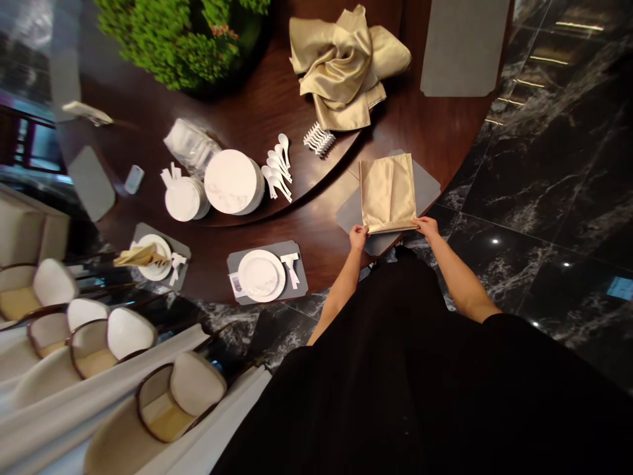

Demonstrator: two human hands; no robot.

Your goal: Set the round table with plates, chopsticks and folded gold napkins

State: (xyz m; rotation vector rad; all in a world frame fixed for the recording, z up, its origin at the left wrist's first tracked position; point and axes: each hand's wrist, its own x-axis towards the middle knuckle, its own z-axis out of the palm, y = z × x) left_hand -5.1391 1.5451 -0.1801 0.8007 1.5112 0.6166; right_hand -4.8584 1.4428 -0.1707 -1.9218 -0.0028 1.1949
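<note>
A gold satin napkin (pixel 388 188) lies flat over a grey placemat (pixel 426 181) at the table's near edge. Its edge closest to me is turned over into a narrow fold. My left hand (pixel 359 236) pinches the left end of that fold, and my right hand (pixel 426 226) pinches the right end. Beyond the napkin, a heap of gold cloths (pixel 341 66) sits on the raised round turntable. White rests (pixel 319 140) are lined up just below the heap, with several white spoons (pixel 278 166) to their left.
Stacked white plates (pixel 231 181) and smaller dishes (pixel 182 199) stand on the turntable near a green plant (pixel 182 46). Left along the table are a set place (pixel 260 276) and another with a folded gold napkin (pixel 141 255). Chairs (pixel 175 402) stand lower left; marble floor (pixel 519 198) lies right.
</note>
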